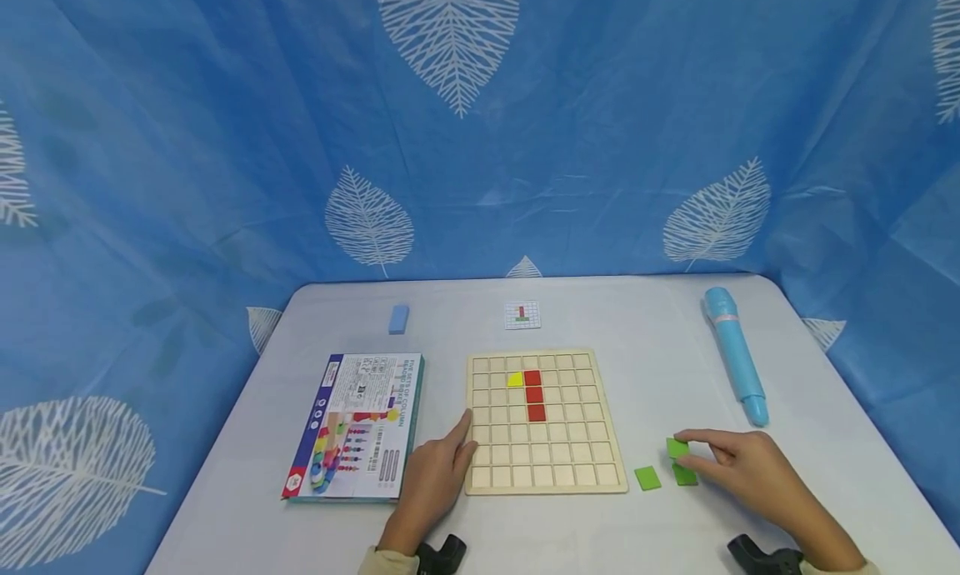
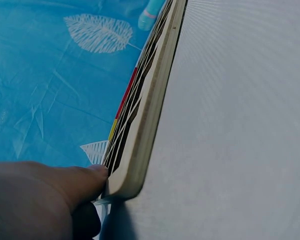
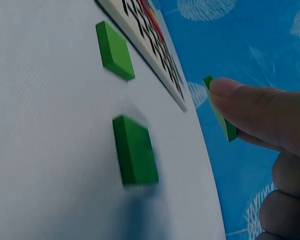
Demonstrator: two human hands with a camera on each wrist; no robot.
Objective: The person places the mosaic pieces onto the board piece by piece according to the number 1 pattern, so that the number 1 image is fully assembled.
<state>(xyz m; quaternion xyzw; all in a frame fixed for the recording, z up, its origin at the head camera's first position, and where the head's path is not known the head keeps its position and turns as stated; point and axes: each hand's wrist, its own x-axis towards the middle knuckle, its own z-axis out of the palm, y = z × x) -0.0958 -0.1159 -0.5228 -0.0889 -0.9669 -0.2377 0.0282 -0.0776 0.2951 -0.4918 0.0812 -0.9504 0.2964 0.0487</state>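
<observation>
My right hand (image 1: 753, 473) pinches a green square tile (image 1: 677, 448) between thumb and finger. In the right wrist view the held tile (image 3: 221, 117) is raised off the table, edge-on. Below it lies a second green tile (image 1: 686, 475), and a third green tile (image 1: 647, 477) is nearer the board. At the left edge of the wooden grid board (image 1: 542, 477), my left hand (image 1: 433, 475) rests its index finger and thumb against the frame. Set in the board are a yellow tile (image 1: 514, 379) and a column of red tiles (image 1: 534, 395) beside it.
A printed box (image 1: 356, 425) lies left of the board. Behind are a small blue block (image 1: 399, 319) and a pattern card (image 1: 522, 314) with a red and green figure. A light blue microphone-shaped object (image 1: 737, 354) lies at the right, on the white table (image 1: 570, 542).
</observation>
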